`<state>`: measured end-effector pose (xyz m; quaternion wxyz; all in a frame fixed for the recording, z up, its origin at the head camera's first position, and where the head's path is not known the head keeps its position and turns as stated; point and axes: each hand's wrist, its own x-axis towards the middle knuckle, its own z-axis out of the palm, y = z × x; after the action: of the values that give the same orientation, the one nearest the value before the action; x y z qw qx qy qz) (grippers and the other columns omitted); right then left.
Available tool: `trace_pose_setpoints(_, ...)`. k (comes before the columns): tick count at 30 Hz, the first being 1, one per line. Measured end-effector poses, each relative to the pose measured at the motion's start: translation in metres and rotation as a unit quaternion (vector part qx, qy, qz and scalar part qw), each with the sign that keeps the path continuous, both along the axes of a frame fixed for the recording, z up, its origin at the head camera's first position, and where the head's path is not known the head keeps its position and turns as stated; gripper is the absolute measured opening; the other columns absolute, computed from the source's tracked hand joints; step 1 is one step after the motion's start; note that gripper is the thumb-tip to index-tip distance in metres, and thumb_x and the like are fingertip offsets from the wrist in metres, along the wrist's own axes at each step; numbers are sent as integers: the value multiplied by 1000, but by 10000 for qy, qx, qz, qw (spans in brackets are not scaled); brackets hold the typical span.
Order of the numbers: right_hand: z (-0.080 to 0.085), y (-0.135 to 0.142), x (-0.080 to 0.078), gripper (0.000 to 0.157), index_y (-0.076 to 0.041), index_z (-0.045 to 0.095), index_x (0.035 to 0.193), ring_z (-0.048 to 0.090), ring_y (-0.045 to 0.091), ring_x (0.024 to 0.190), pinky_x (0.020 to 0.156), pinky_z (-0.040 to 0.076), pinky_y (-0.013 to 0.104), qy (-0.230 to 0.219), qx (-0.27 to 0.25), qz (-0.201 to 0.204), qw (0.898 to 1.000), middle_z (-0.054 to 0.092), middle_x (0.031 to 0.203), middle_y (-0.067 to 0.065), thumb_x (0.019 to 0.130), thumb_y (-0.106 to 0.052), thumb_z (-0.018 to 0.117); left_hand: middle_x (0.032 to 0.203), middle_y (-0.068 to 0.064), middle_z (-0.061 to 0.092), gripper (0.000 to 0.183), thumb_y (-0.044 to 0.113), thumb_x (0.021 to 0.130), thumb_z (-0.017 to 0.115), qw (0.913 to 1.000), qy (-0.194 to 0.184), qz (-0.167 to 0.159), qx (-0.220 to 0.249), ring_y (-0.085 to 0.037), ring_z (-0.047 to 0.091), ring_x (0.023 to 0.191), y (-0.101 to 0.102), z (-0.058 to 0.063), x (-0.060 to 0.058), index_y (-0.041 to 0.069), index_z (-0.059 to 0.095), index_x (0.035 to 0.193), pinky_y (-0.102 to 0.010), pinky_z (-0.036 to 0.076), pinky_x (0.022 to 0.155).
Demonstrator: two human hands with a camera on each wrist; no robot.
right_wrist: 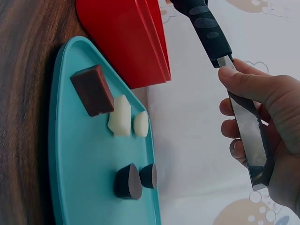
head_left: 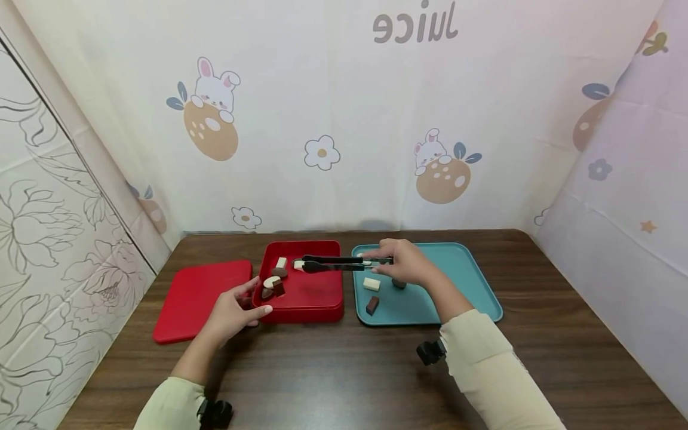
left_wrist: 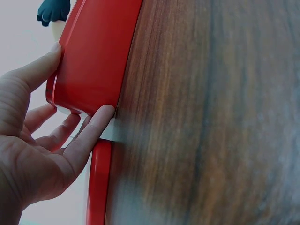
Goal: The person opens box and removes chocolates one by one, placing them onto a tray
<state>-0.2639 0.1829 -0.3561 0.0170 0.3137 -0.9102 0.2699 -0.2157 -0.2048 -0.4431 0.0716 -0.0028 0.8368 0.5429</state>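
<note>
My right hand (head_left: 404,261) grips black-tipped metal tongs (head_left: 333,260) around their metal handle. The tongs reach left over the red box (head_left: 309,314), with a white chocolate piece (head_left: 298,264) between their tips. Along the box's left side lie several chocolates, among them a white one (head_left: 281,262) and a dark brown one (head_left: 278,288). My left hand (left_wrist: 42,154) holds the box's front left corner, thumb at the rim and fingers against the side. On the teal tray (right_wrist: 93,187) are a brown rectangular chocolate (right_wrist: 93,90), white pieces (right_wrist: 121,116) and dark rounded ones (right_wrist: 128,182).
A red lid (head_left: 201,298) lies flat on the wooden table (head_left: 322,370), left of the box. The tray stands close to the box's right side. Behind the table's far edge hangs a printed curtain (head_left: 365,191); more printed cloth (head_left: 48,239) borders the left.
</note>
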Motion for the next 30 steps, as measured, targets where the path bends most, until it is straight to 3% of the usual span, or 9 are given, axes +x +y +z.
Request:
trace_pose_setpoints(12,-7,29,16,37,-14,72,119,39,15,60,51,35,27,9,-515,-280,9983,43,70,-4,83,-8,78,139,-26,47,83,26,81,81,9999,3,-81,106,-32,60,107,0,3,2,12,38,151,-37,59,69)
trace_pose_setpoints(19,-14,49,29,36,-10,71,120,36,14,59,50,35,26,29,-732,-353,9967,41,71,-4,85,-7,76,138,-27,48,82,25,81,81,9999,28,-77,87,-29,63,101,1,4,3,12,39,151,-37,59,69)
trace_pose_setpoints(30,-24,82,51,37,-6,71,119,35,10,61,51,36,24,371,-956,-303,9943,40,71,-8,83,-3,76,138,-27,47,83,25,81,81,9999,16,-79,131,-33,60,107,1,4,3,11,38,151,-38,59,69)
